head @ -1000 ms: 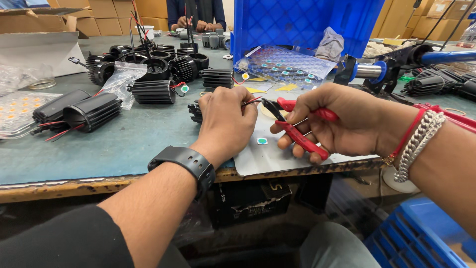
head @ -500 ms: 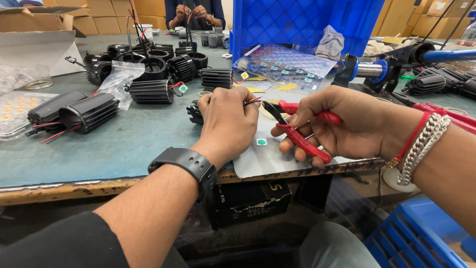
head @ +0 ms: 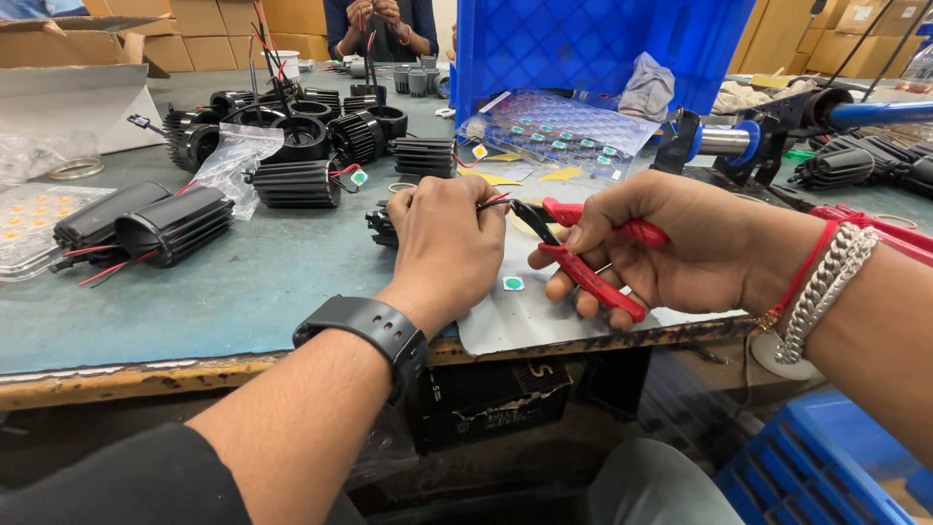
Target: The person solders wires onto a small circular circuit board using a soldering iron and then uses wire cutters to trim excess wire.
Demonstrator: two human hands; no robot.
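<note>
From the head view, the left hand (head: pixel 449 243) is closing over a black finned housing (head: pixel 381 224), pinching its red wire (head: pixel 494 201). The right hand (head: pixel 671 243) is gripping red-handled pliers (head: pixel 583 255), whose long axis is pointing left at that wire, touching. Beyond the housing, a blue crate (head: pixel 593 44) is standing; a round green-and-white sticker (head: pixel 513 283) is lying just below the pliers.

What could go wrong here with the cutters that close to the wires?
The red-handled cutters in the right hand have their tips right by the left hand, so a fingertip might get nipped. The thin red wire could be cut in the wrong place. The small finned black part is mostly hidden under the left hand and may slip.
</note>
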